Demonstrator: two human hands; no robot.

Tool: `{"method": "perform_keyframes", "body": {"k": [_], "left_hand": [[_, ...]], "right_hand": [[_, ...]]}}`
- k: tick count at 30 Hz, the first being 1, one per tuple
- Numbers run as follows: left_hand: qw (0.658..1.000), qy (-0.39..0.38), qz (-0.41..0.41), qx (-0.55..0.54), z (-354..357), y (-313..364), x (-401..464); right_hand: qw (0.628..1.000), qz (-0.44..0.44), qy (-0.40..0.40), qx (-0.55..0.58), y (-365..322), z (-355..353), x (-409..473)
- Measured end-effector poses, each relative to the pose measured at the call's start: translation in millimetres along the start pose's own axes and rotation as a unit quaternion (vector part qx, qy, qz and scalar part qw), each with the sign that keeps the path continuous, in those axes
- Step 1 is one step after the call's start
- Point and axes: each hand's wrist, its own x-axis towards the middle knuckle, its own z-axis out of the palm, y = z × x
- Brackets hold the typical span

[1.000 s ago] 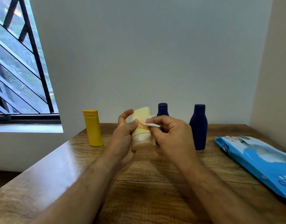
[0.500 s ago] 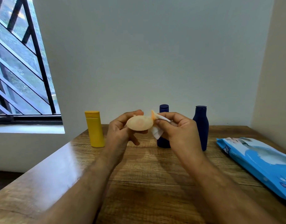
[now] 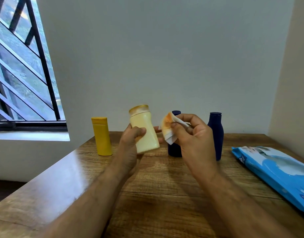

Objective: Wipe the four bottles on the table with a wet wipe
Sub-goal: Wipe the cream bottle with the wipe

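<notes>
My left hand (image 3: 130,143) grips a pale cream bottle (image 3: 143,129) around its lower body and holds it above the table, nearly upright and leaning slightly left. My right hand (image 3: 190,141) pinches a folded white wet wipe (image 3: 167,129) with an orange stain, just right of the bottle and apart from it. A yellow bottle (image 3: 102,136) stands at the back left. A short dark blue bottle (image 3: 174,150) stands behind my right hand, mostly hidden. A taller dark blue bottle (image 3: 216,134) stands to its right.
The wooden table (image 3: 165,194) meets the wall at its back and right sides. A blue pack of wet wipes (image 3: 274,170) lies flat near the right edge. A barred window (image 3: 22,74) with a white sill is at the left.
The cream bottle has turned from pointing its end at me to nearly upright. My right hand has drawn the wipe away to the right, and its orange stain now shows.
</notes>
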Motion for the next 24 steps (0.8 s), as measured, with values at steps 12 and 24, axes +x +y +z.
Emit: {"method": "perform_keyframes", "body": {"k": [12,24], "left_hand": [[0.990,-0.006,-0.075,-0.118,2.9,0.2,-2.7],[0.985,0.001,-0.086,-0.148,9.2,3.4,-1.4]], "right_hand": [[0.929,-0.109,-0.196,-0.295,10.5,5.1,-16.1],[0.964,-0.146,-0.146,-0.170,5.7,5.2,-14.1]]}}
